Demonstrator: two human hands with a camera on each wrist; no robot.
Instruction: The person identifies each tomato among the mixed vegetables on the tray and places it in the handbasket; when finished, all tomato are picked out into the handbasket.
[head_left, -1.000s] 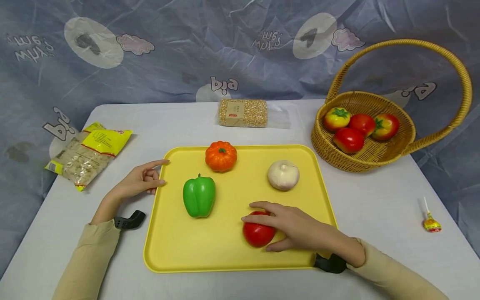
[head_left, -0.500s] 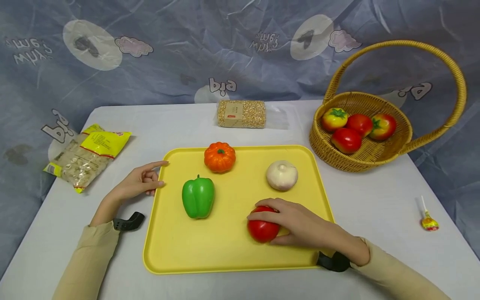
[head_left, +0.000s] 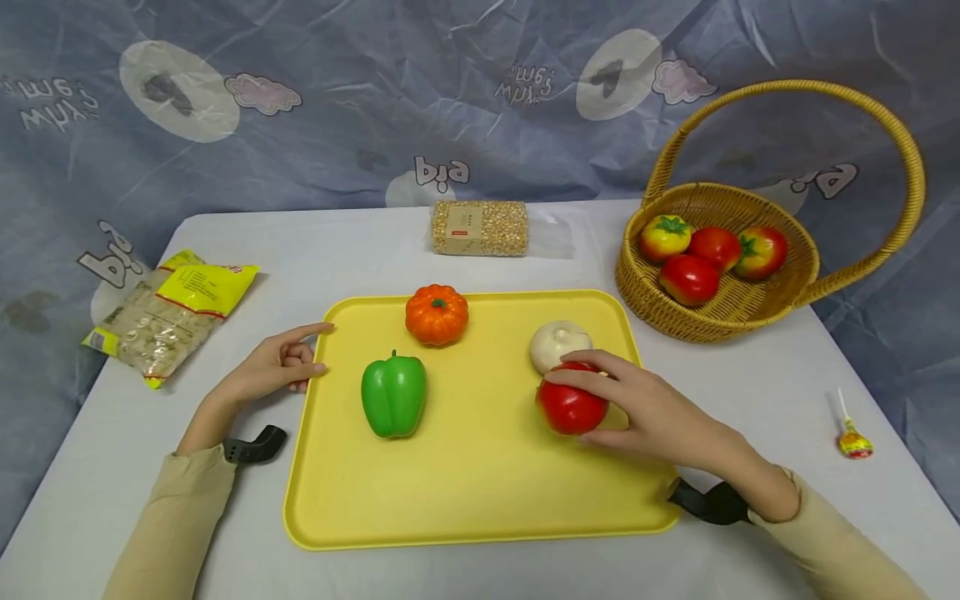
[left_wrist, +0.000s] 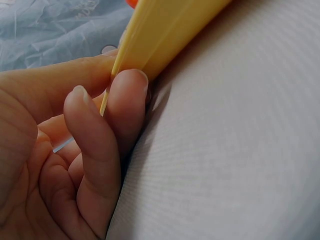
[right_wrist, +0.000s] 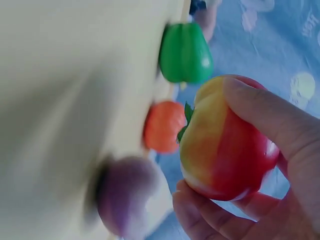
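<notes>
My right hand (head_left: 660,408) grips a red tomato (head_left: 572,402) over the right part of the yellow tray (head_left: 420,504). In the right wrist view the tomato (right_wrist: 225,145) shows a yellow patch and green leaves, held between thumb and fingers above the tray surface. Behind it, partly covered, sits a white bulb-shaped vegetable (head_left: 557,340), purplish in the right wrist view. A green bell pepper (head_left: 393,396) and an orange pumpkin (head_left: 437,315) stand on the tray's left half. At the tray's left rim, my left hand (head_left: 270,367) pinches the edge, as the left wrist view shows.
A wicker basket (head_left: 637,283) with a tall handle holds several tomatoes at the back right. A bag of corn kernels (head_left: 502,227) lies behind the tray, a yellow and clear bag (head_left: 168,325) at the left, a lollipop (head_left: 853,440) at the right.
My right hand has taken hold of the tomato and carried it up from the tray, back and to the right, near the white vegetable. The left hand keeps its place at the rim.
</notes>
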